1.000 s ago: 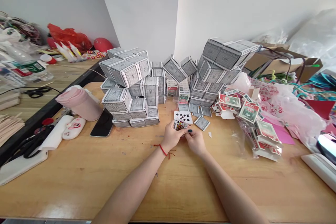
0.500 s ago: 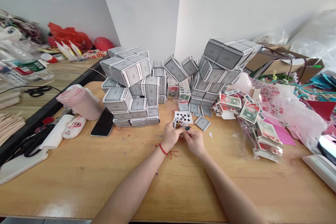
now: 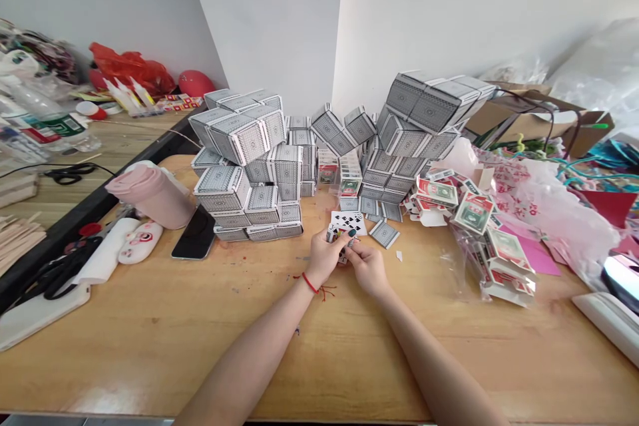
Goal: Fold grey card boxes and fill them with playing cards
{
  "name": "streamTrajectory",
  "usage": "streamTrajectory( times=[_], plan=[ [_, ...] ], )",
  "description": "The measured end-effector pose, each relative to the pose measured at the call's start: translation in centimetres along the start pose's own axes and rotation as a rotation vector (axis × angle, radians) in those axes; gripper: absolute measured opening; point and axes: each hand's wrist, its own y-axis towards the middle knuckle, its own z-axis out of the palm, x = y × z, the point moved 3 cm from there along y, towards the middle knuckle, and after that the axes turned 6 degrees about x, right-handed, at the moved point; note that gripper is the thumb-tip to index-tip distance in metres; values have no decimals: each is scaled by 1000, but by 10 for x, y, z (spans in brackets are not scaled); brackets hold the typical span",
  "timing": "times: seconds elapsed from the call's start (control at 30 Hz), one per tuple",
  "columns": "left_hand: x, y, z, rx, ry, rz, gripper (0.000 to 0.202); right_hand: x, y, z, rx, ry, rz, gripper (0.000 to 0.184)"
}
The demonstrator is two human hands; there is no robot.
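My left hand (image 3: 325, 257) and my right hand (image 3: 368, 266) meet over the wooden table (image 3: 200, 333), both pinched on a small face card (image 3: 337, 237) with a J in its corner. A red string circles my left wrist. Just beyond the fingers lies a spade card (image 3: 349, 221) face up, with a grey-backed card (image 3: 384, 233) to its right. Behind them rise stacks of cubes made of grey-backed cards, one stack on the left (image 3: 249, 166) and one on the right (image 3: 424, 120).
A black phone (image 3: 194, 234), a pink roll (image 3: 152, 194) and a white case (image 3: 140, 241) lie at the left. Scissors (image 3: 54, 274) rest near the left edge. Red and green card boxes (image 3: 479, 226) and plastic bags (image 3: 559, 213) crowd the right.
Both hands stay together on the card; my fingers have shifted slightly up and left over it, and the card has turned a little between them.
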Motion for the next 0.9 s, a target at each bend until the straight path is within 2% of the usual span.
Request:
streamTrajectory(
  times=[0.13, 0.23, 0.3, 0.47, 0.67, 0.77, 0.9],
  plan=[
    [-3, 0, -2, 2, 163, 150, 29, 0, 2, -3, 30, 214, 77, 21],
    [-4, 0, -2, 44, 199, 236, 27, -2, 1, -3, 34, 343, 146, 45],
    [-3, 2, -4, 44, 217, 258, 28, -3, 1, -4, 24, 397, 165, 50],
    [3, 9, -9, 38, 274, 218, 24, -5, 4, -4, -19, 511, 152, 38],
    [0, 7, -9, 44, 313, 263, 29, -7, 6, -11, -119, 434, 145, 29],
    [-2, 6, -9, 24, 330, 261, 32, -8, 7, -13, -104, 387, 140, 29],
    [-1, 7, -10, -12, 346, 253, 27, -4, 7, -12, -106, 430, 136, 35]
  ],
)
